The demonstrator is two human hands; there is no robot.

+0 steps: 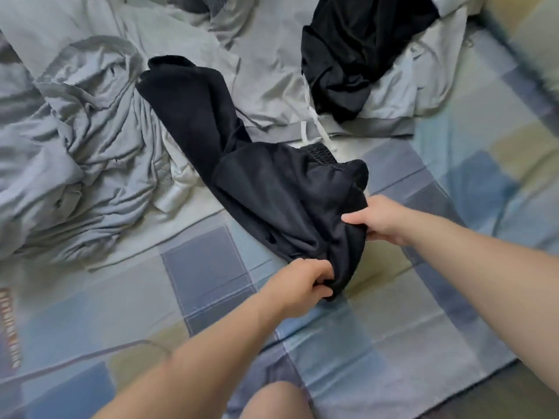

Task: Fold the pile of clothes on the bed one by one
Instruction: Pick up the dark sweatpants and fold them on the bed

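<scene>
You are leaning over the bed (pixel 211 267), its checked sheet filling the near half of the view. A big grey heap of crumpled cloth (pixel 75 146) is sprawling along the left edge and towards the far left corner; whether that is bedding or laundry I cannot tell. Next in size, a grey sweatshirt (pixel 390 98) is lying towards the far right corner, its white cord (pixel 305 128) trailing down towards the middle. The black trousers (pixel 242 176), the piece you are working on, are stretching diagonally across the middle of the bed, legs pointing to the far left and waistband end nearest you. A second black garment (pixel 357 55) is sitting bunched on top of the sweatshirt.

Now the hands. Your left hand (pixel 299 285) is clenching a bunch of the trousers' near end, fingers curled into the cloth. Your right hand (pixel 381 219) is pinching the same end a little further right, thumb on top.

No folded piece is showing anywhere in view, so by my reckoning you are early on. These trousers are being laid out, not yet folded, and the sweatshirt and the other black garment are waiting.
</scene>
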